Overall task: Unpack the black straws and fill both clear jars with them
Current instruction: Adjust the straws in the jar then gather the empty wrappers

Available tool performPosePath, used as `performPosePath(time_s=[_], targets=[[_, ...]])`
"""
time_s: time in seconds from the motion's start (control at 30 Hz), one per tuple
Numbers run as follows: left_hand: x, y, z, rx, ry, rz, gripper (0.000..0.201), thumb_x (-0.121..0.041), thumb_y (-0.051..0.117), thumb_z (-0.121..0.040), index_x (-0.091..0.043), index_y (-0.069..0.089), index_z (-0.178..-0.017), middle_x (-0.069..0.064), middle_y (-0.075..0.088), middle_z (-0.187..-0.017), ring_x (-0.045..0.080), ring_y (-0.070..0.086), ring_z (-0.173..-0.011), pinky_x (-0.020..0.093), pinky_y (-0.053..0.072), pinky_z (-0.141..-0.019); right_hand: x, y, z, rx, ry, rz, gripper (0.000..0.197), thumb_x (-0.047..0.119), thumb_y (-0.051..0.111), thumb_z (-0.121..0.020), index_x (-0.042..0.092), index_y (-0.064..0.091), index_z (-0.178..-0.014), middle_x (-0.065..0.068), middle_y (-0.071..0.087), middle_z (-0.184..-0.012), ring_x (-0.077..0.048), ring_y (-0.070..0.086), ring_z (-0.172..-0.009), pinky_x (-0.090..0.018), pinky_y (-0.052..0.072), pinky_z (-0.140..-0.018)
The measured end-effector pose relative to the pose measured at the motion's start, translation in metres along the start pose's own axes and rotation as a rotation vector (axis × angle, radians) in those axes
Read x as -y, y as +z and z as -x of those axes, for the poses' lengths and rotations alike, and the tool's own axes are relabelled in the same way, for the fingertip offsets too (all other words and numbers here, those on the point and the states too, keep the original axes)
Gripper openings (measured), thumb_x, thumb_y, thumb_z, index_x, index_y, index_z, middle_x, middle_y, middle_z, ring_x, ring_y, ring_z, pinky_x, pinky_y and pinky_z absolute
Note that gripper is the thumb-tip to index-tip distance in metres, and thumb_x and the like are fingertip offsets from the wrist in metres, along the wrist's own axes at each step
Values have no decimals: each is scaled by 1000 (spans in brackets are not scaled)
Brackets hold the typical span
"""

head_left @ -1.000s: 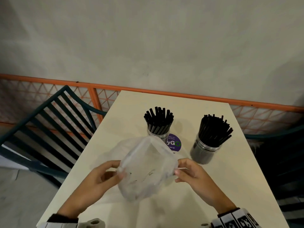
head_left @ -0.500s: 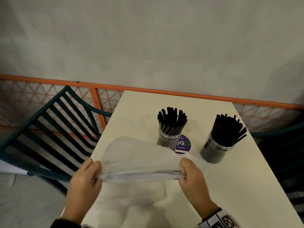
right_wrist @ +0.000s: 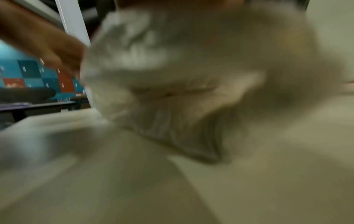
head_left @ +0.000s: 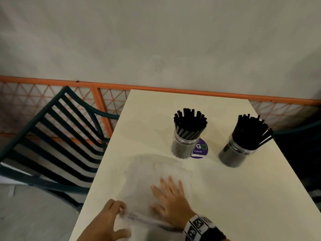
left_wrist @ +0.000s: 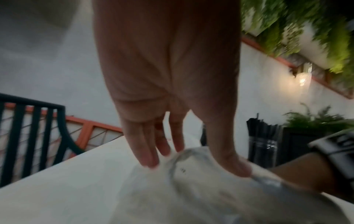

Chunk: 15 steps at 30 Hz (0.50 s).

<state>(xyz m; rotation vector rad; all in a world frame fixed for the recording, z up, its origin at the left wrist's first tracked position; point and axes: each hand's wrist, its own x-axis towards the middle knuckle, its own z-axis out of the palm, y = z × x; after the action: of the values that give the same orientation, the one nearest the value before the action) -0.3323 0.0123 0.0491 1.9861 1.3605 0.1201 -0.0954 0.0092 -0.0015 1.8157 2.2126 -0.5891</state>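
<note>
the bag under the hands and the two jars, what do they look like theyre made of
Bag: thin clear plastic film, slightly cloudy; the table shows through it and it lies limp and creased.
Jars: rigid and see-through with ribbed necks, glossy; clear plastic or glass, the look leaves it open.

Head cam: high, tilted down over the table [head_left: 225, 197] toward the wall. Left wrist cam: low, close behind the left hand [left_wrist: 168, 78], facing the jars [left_wrist: 262, 150]. Right wrist cam: nearly on the plastic bag [right_wrist: 172, 84], blurred. All three share the bag; head and left wrist share the jars.
</note>
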Motion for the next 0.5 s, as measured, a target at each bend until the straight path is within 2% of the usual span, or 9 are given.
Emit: performPosePath(time_s=[0.03,0.07,0.13,0.23,0.27,0.33,0.4,0.43,0.5], targets=[[-4,1,0,-46,34,-110,79,-87,47,-45,-45,31,-110,-19,32,-108,-3,42,-95,9,37,-78,0,6,-4,-19,-8,0,53,60,16,-90,37,47,-127,-4,59,-132,-36,55,-118,-51,-4,-107],[-8,5,-3,-160,94,-243,80,-86,42,-54,-42,32,-120,-18,31,-113,-1,41,-100,9,40,-80,2,6,-6,-44,-1,-26,54,59,13,-91,38,48,-126,-4,59,-131,-36,56,-117,-51,-2,-106],[-18,20,-11,-218,164,-323,71,-74,29,-77,-26,42,-128,-7,37,-127,8,36,-118,16,39,-91,4,5,-10,-34,45,-60,55,60,12,-90,38,47,-126,-3,59,-131,-35,57,-116,-51,-1,-105],[-10,51,-28,-97,178,-467,67,-59,17,-90,-12,38,-133,6,17,-153,20,4,-143,29,9,-112,3,8,-10,0,23,-29,51,61,20,-90,38,43,-129,-1,56,-134,-31,55,-120,-51,-3,-105],[-3,60,-32,-52,161,-492,67,-58,17,-91,-10,38,-132,7,10,-156,23,-3,-145,32,4,-114,-1,10,-10,12,17,-20,50,61,19,-90,38,42,-129,1,55,-136,-30,54,-122,-50,-3,-105],[15,73,-36,-4,152,-506,67,-60,23,-89,-9,42,-130,8,14,-155,24,-3,-145,34,3,-116,-9,10,-11,-4,-32,-24,54,61,12,-91,38,40,-130,3,51,-139,-29,48,-127,-46,-6,-107],[24,80,-35,-89,208,-483,64,-60,28,-87,-13,45,-128,4,10,-157,22,1,-145,34,7,-115,-18,0,-5,-15,-144,-202,66,68,8,-84,37,40,-134,3,38,-148,-22,25,-140,-37,-12,-110],[28,82,-35,-149,237,-472,64,-59,28,-87,-14,44,-129,1,5,-158,22,1,-145,33,7,-115,-22,-5,-4,-89,-181,-342,75,72,9,-78,34,44,-132,5,33,-150,-13,13,-142,-31,-12,-112],[23,82,-34,-200,266,-442,65,-60,24,-87,-19,33,-137,-2,-3,-158,20,-2,-145,32,3,-116,-34,-15,6,-285,-166,-589,82,73,12,-71,28,58,-121,14,36,-144,3,8,-137,-19,-5,-114]])
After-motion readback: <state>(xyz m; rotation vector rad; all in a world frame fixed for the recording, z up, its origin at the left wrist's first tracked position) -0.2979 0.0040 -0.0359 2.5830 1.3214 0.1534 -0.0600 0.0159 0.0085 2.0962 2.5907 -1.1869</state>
